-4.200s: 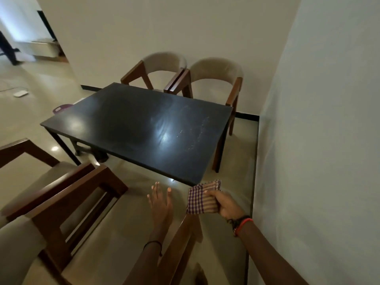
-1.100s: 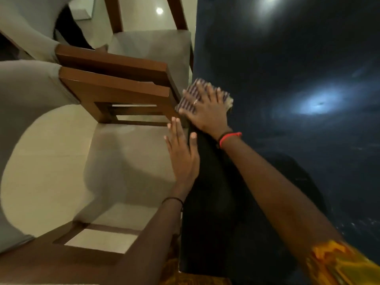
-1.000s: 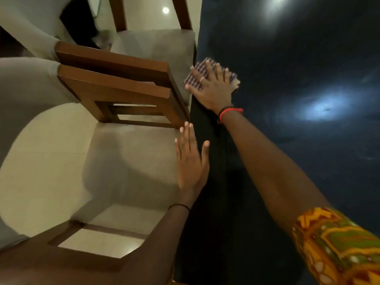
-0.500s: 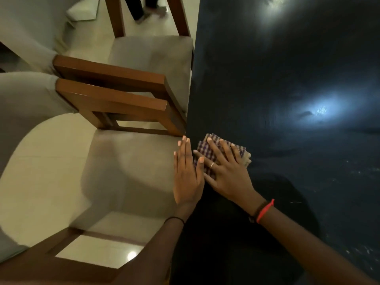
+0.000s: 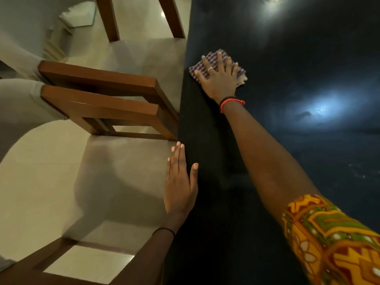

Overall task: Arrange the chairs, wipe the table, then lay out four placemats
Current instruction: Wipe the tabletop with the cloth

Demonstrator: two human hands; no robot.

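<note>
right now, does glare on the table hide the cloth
Head view: two glare patches on the dark table, a bluish one at mid right and one at top; the checked cloth under the right hand lies outside both; the wide-angle lens skews the chairs.

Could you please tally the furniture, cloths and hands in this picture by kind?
Black rectangular table: 1
Brown wooden chairs with grey padded seats: 2, near chair, far chair
Purple checked cloth: 1
Hands: 2, left hand, right hand
Total: 6
</note>
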